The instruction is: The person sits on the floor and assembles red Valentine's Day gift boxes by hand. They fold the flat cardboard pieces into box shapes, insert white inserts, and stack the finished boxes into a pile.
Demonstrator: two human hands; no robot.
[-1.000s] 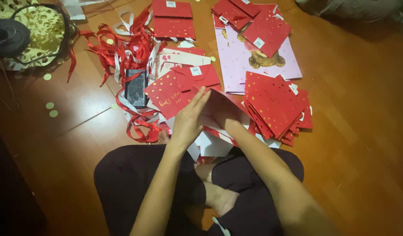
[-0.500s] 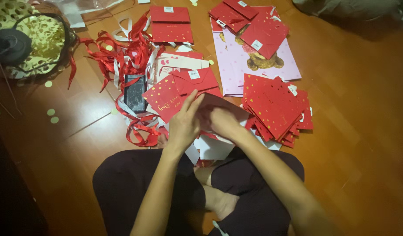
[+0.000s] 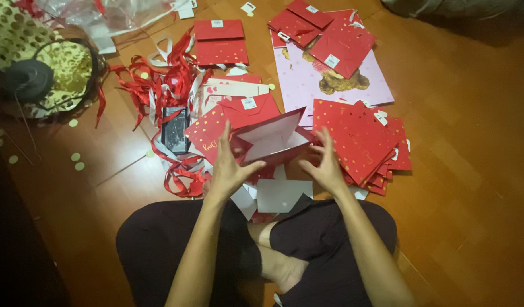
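I sit cross-legged on a wooden floor. Between my hands is a red paper bag [image 3: 270, 139], partly spread so its white inside shows. My left hand [image 3: 230, 166] grips its left side, fingers up and thumb under the lower edge. At its right end my right hand [image 3: 326, 162] holds it with fingers spread. The bag is lifted a little above the flat red bags [image 3: 216, 128] lying under it.
A stack of flat red bags [image 3: 361, 139] lies right of my hands, with more [image 3: 219, 42] farther away. A pink sheet with a bear picture [image 3: 330, 79], tangled red ribbons [image 3: 159, 91], a dark flat device [image 3: 175, 129], white cards [image 3: 282, 194] and gold-dotted material [image 3: 23, 40] surround me.
My hands, pressed close together on the folded bag, have moved apart, and the bag has spread open between them. The view has tilted slightly.
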